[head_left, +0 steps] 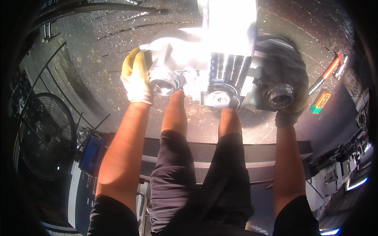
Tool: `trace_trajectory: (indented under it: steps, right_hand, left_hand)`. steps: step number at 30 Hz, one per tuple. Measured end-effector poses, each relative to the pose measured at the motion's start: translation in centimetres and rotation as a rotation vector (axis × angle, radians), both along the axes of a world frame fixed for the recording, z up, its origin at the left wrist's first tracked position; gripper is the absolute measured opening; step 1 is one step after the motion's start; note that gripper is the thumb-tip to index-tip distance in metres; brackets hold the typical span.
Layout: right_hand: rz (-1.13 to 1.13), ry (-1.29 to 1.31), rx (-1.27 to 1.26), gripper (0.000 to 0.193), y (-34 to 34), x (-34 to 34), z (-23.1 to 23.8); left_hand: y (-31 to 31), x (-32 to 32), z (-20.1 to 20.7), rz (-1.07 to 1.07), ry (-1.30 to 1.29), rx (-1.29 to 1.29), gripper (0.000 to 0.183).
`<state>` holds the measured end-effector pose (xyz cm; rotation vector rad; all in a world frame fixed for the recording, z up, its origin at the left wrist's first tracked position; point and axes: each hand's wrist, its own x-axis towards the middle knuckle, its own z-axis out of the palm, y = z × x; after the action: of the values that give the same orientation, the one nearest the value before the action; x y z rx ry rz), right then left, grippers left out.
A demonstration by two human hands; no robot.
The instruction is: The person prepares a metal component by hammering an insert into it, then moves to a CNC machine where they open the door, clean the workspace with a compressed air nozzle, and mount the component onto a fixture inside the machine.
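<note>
A large, rounded metal casting spans the space between my hands, with a round, ring-shaped port near each end. My left hand, in a yellow and white work glove, grips its left end, fingers bent against the rim. At the right end, in shadow, my gloved right hand holds the casting's side; most of its fingers are hidden behind it. A bright rectangular metal block stands in the middle, between the two ports. Glare washes out its upper part, so I cannot tell whether it is joined to the casting.
On the right lie a hammer with a red-orange handle and a small orange and green box. A black round fan stands at the left. A dark hose crosses the top left. Shiny specks cover the metal surface beyond.
</note>
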<state>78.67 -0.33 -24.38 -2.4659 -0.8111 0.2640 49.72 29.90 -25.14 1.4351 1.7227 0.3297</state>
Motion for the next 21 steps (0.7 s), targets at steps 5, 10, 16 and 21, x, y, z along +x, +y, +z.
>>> trace_trajectory:
  steps: [5,10,16,21]
  right_hand:
    - [-0.003,-0.111,-0.011,0.025,-0.9,0.0,-0.7]
    - [0.037,-0.190,-0.074,0.024,1.2,-0.6,0.3]
    - [-0.161,0.186,-0.069,0.030,0.7,-0.3,0.5]
    - [-0.620,0.596,0.304,0.045,3.0,-1.0,2.2]
  left_hand:
    - [0.0,-1.4,-1.4,-0.056,-0.069,0.042,0.034]
    - [0.0,-1.3,-1.3,-0.025,-0.089,0.045,0.035]
    - [0.3,-3.3,-2.8,-0.375,0.049,0.275,0.032]
    - [0.3,-2.0,-1.9,-0.070,-0.132,0.038,0.041]
